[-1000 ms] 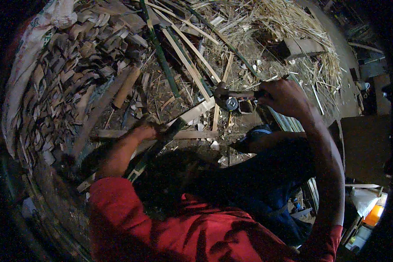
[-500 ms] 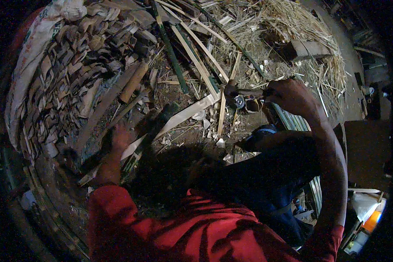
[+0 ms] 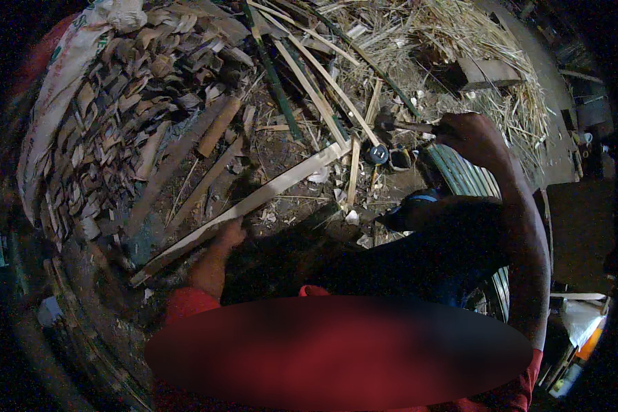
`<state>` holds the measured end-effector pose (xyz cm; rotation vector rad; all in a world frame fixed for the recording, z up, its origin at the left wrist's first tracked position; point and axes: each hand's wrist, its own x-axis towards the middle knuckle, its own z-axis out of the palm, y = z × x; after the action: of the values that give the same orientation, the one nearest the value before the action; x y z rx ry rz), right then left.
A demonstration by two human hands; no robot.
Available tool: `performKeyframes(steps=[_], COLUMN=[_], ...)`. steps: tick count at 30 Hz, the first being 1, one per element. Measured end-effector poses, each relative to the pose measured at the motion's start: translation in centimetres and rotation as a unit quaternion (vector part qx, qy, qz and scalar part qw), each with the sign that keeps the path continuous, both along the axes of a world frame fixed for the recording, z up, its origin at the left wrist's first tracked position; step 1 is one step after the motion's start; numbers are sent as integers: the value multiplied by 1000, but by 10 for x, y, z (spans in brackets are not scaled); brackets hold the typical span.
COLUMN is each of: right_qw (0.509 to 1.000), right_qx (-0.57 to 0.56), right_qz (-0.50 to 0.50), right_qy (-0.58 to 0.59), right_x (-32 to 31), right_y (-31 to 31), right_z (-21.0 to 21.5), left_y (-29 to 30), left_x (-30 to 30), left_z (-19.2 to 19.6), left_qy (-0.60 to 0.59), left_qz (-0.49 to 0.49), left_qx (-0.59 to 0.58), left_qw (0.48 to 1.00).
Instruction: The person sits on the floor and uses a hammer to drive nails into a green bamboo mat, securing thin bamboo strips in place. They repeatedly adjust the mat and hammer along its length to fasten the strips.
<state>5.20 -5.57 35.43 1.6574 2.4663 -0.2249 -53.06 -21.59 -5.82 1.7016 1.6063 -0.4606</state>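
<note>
My right hand is closed round the wooden handle of a hammer, whose dark head points left above the ground. Below that head sit a small round dark object and a black and yellow box-shaped thing. A long pale plank lies slantwise across the middle. Just under its lower half is my left hand; its fingers are in shadow, and whether it grips anything cannot be made out. A dark strip shows dimly to the right of that hand.
Curved wood pieces are heaped at left beside a white sack. Green and pale bamboo strips lean at the top. Straw and a wood block lie at upper right. Split bamboo lies near my leg.
My left hand has moved right and slightly down, to below the plank. The dark strip that crossed the plank is off it. My right hand has raised the hammer slightly up and right.
</note>
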Motion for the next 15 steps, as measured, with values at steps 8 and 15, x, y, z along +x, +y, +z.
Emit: performKeyframes(steps=[8,15], right_qw=[998,983], right_qx=[18,12], right_qz=[-53,-145], right_qy=[6,111], right_x=[32,116], right_y=[-21,-60], right_z=[11,-26], left_y=[-88,52], left_x=[24,59], left_z=[-30,99], left_qy=[-74,-149], left_qz=[-49,-160], left_qx=[83,-5], left_qw=[993,976])
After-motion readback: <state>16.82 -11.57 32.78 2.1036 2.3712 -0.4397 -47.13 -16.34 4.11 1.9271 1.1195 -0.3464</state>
